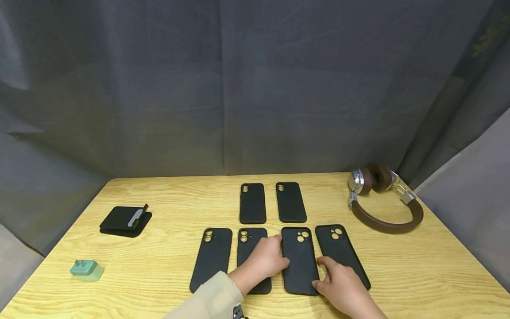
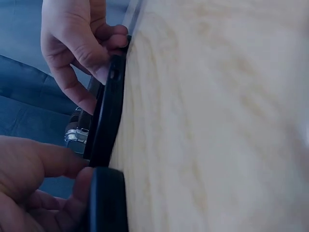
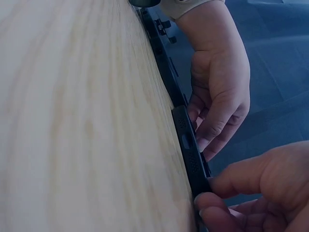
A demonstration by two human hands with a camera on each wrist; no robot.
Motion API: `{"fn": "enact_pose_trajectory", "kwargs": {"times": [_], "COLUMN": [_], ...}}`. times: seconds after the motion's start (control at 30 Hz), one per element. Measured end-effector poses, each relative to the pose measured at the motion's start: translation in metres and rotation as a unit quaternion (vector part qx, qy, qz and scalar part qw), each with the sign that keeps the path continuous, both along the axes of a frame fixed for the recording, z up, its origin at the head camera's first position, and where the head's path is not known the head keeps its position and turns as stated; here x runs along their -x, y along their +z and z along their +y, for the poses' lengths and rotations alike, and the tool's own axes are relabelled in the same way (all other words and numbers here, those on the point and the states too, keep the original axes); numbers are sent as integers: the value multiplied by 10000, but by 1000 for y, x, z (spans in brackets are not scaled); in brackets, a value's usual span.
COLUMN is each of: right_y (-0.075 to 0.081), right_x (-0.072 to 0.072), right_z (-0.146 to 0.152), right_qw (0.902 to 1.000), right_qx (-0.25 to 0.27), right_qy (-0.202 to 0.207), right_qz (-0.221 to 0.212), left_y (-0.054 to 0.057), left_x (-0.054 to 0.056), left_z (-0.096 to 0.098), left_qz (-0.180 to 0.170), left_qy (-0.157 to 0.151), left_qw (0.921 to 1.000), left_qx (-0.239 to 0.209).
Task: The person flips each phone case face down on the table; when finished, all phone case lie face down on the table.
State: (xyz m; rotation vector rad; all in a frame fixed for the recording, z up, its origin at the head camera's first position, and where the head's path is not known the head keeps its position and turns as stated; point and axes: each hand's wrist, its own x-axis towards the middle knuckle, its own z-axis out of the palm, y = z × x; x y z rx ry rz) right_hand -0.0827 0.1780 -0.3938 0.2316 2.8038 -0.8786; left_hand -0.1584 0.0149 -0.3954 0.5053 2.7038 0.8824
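Six phone cases | left hand and right hand, half-curled, grip one case by sides | edge slot: right-wrist view shows, head view hides

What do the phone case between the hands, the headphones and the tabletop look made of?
Phone case: probably silicone or soft plastic; matte black surface. Headphones: perhaps leather or imitation on the smooth brown band; shiny silver trim suggests metal or plating. Tabletop: smooth wood or laminate, from its pale grain.

We see brown-and-silver headphones resting at the right of a wooden tabletop, a black folded holder and small mint-green block at left, and a dark curtain behind.
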Motion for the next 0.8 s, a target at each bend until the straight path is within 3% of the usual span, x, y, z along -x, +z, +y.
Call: {"fn": "enact_pose_trajectory", "kwargs": {"times": [0.17,0.27,0.67,0.8], "right_y": [1,0,3,4], "right_x": [1,1,0,0], "right_z": [-1,-1,1,-1], "right_qw": [10000,9999,9996,9988], "right_qx": [-57,-42,260,480], "right_qy": [62,81,-1,-78], "right_qz": [33,55,97,105], "left_y": [2,2,0,-1], "left_x": [1,1,0,0], "left_z": [0,0,-9,-12], "left_qz": [36,-119,-503,-381], "left_qy": [-99,-78,-31,11], "left_qw": [9999,9999,9924,9901], "left_qx": [63,-86,-1125,-1350]}}
